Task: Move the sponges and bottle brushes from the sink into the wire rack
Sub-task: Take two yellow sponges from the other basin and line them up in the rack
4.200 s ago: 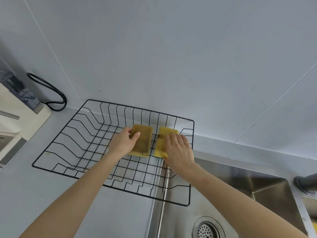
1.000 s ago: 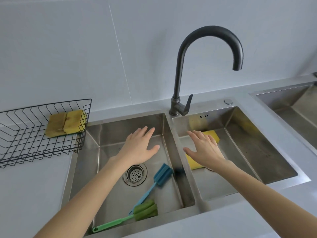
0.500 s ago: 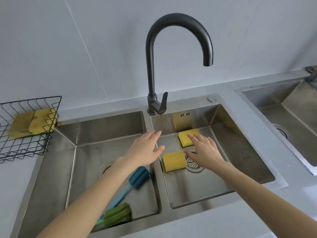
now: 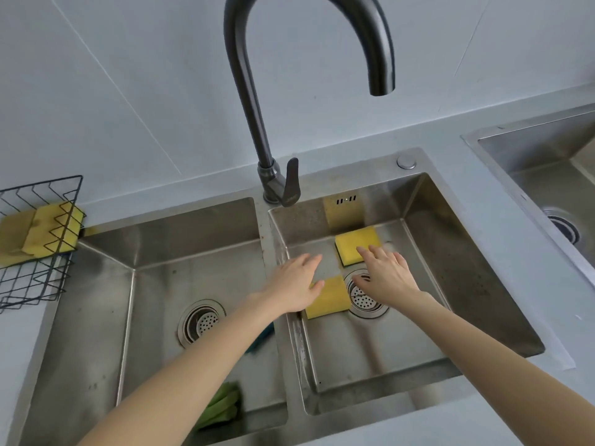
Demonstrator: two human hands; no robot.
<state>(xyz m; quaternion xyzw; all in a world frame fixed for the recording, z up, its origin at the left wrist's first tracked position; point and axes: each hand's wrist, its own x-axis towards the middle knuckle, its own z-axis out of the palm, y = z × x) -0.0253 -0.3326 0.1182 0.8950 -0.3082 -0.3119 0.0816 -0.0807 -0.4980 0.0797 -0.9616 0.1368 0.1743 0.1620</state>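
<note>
Left hand [image 4: 294, 286], right hand [image 4: 384, 275] spread above sponges [image 4: 328, 297]

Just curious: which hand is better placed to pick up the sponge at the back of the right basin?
The right hand: its fingertips already lie over the back sponge, while the left hand covers the nearer sponge.

Two bare forearms are showing, entering from the bottom edge, with no sleeves covering them as far as the edge reaches. The left hand [image 4: 294, 284] and the right hand [image 4: 388, 276] are wearing no gloves, rings, watch or bracelet. The fingers [image 4: 365, 252] are looking slim, with short, plain, unpainted nails where those are showing.
</note>
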